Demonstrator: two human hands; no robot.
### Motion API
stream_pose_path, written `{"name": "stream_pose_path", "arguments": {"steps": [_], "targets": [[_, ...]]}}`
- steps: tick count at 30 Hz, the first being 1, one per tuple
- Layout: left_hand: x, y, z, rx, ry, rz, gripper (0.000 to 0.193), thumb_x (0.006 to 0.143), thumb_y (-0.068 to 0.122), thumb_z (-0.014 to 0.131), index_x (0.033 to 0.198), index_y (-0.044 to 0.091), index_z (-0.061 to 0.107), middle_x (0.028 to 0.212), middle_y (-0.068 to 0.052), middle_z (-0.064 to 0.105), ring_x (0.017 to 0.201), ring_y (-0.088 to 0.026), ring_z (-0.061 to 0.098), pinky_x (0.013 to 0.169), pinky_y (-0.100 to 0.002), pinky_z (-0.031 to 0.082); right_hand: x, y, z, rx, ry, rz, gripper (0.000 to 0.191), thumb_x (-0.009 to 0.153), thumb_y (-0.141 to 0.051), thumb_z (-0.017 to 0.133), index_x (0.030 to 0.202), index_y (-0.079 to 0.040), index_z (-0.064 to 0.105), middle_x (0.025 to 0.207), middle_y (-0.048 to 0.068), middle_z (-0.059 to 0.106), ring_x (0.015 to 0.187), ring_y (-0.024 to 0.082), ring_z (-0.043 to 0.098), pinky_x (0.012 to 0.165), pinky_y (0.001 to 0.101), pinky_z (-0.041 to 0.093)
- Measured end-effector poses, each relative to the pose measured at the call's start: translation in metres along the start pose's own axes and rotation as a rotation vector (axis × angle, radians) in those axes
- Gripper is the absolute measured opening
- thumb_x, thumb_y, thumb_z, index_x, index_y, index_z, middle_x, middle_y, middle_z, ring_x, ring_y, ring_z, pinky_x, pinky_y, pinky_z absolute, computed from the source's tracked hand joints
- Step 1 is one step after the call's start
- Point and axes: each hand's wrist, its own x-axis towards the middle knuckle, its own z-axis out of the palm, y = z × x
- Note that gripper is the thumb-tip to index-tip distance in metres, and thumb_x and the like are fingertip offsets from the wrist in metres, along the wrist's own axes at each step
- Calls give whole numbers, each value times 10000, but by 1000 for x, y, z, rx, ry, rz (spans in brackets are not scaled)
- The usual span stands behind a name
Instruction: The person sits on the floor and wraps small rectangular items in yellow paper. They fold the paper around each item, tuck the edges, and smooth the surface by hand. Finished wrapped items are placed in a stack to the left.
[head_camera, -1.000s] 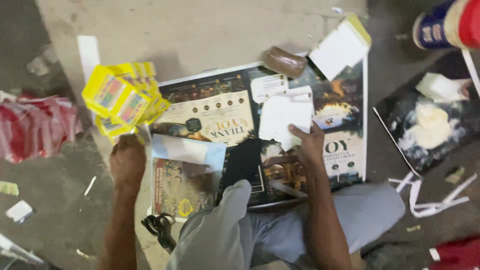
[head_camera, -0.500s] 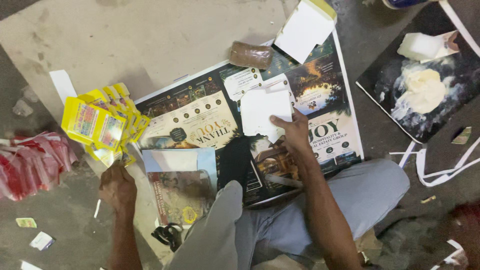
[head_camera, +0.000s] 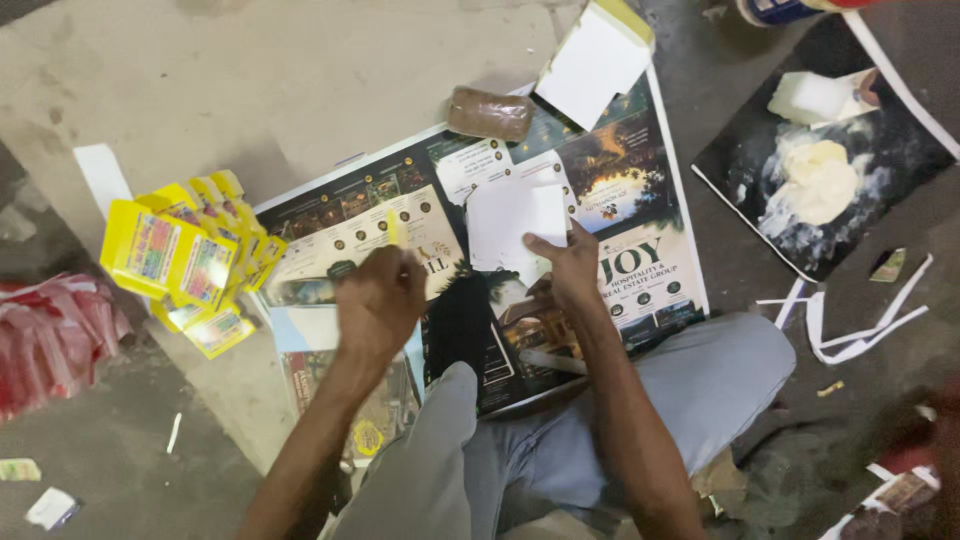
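My left hand (head_camera: 380, 300) hovers, blurred, over the left half of a glossy printed poster (head_camera: 640, 270) spread on the floor. Its fingers are closed, and a thin yellow slip (head_camera: 392, 228) sticks up from them. My right hand (head_camera: 565, 265) presses its fingertips on the lower edge of a white paper sheet (head_camera: 510, 215) lying on the poster's middle. A stack of yellow printed packets (head_camera: 170, 260) sits left of the poster, a hand's width from my left hand. My grey-trousered knees are below both hands.
A brown wrapped block (head_camera: 490, 113) and a white folded card (head_camera: 595, 60) lie at the poster's top edge. To the right, a black sheet (head_camera: 740, 180) bears a white paste blob. White paper strips (head_camera: 850, 330) and a red plastic bag (head_camera: 50, 335) lie on the concrete.
My left hand has moved up and right from beside the yellow packets to over the poster. My right hand stays on the white sheet. The camera has shifted slightly.
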Motion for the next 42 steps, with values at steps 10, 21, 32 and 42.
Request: {"name": "stream_pose_path", "arguments": {"steps": [10,21,32,42], "targets": [[-1,-8,73,-1091,-45,-757,250,1068,174,548,953,-37,618,738,-125,724,628,-190,733,570,-284,630,-2,-7,2,212,-3,74,405,864,6,717,1244,94,607,1066,178,724,917,241,712,830,364,593],[-49,1,111,-598,-719,-788,520,1097,381,549,832,-38,707,605,-135,673,473,-182,643,491,-316,515,-36,20,40,134,135,-219,346,899,-69,765,1209,39,655,1028,88,726,875,155,649,771,317,541],[-12,-66,64,-556,-284,-3,650,752,40,890,1341,102,622,1417,-75,638,1493,-306,490,1276,-475,365,-13,-17,0,-113,-488,-666,412,823,-18,820,1209,-23,673,1310,156,671,1345,278,586,1156,398,474],[-12,-58,95,-714,-329,-18,609,757,-105,792,1229,96,464,1360,-111,535,1579,-396,251,1309,-544,183,-10,-9,13,-395,-444,-753,807,740,116,664,1496,18,400,1590,198,405,1540,309,330,1268,406,248]]}}
